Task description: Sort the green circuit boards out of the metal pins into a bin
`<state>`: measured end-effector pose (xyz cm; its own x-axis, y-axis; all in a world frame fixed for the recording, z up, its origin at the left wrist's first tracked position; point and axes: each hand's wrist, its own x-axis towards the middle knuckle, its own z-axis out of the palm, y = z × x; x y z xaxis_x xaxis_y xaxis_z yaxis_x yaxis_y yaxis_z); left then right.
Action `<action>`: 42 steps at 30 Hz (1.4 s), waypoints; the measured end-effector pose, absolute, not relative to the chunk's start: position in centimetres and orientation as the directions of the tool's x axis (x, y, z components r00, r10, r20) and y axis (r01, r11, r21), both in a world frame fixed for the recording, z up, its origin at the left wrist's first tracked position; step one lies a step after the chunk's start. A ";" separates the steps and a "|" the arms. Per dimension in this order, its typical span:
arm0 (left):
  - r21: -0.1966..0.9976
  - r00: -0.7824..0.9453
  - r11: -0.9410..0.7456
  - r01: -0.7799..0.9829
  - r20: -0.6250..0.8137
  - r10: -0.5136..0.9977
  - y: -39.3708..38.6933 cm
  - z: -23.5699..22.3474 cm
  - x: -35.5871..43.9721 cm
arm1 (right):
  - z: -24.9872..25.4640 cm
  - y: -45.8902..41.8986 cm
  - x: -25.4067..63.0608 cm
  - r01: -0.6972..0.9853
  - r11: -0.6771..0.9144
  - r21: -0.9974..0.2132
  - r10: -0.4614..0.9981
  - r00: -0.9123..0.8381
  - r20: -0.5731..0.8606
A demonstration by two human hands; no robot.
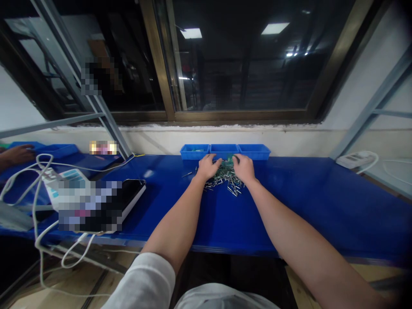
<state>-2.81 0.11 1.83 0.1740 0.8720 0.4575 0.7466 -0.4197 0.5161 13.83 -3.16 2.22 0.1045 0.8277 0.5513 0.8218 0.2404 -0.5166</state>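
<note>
On the blue table, a pile of small thin metal pieces [234, 187] with green parts among them lies between my hands. At the pile's left edge my left hand [207, 167] rests with curved fingers, the thumb apart from the index finger. My right hand [245, 168] is at the right edge, its thumb and fingertips close together beside the green parts. Anything between those fingertips is too small to make out. Just behind the pile stand three joined blue bins [254, 152]; the left one contains some pale green pieces.
To the left lie a phone [133, 187] on a white box and a power strip [69, 184] with looping white cables [41, 206]. Another person's hand [19, 155] is by blue trays [61, 150] at far left. A white socket strip [354, 159] sits at right.
</note>
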 end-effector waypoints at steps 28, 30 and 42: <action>0.722 0.148 -0.547 0.425 0.541 0.828 -0.6 3.4 -2.1 | 1.6 -1.5 14.1 0.284 0.460 -0.841 0.854 0.117 0.506; 0.708 0.142 -0.564 0.426 0.563 0.814 -0.6 3.4 -2.1 | 1.9 -1.8 14.0 0.310 0.449 -0.838 0.861 0.102 0.499; 0.889 0.200 -0.442 0.119 0.414 0.888 -0.2 2.5 -1.7 | 1.5 -1.6 13.5 0.013 0.359 -0.933 0.927 0.112 0.358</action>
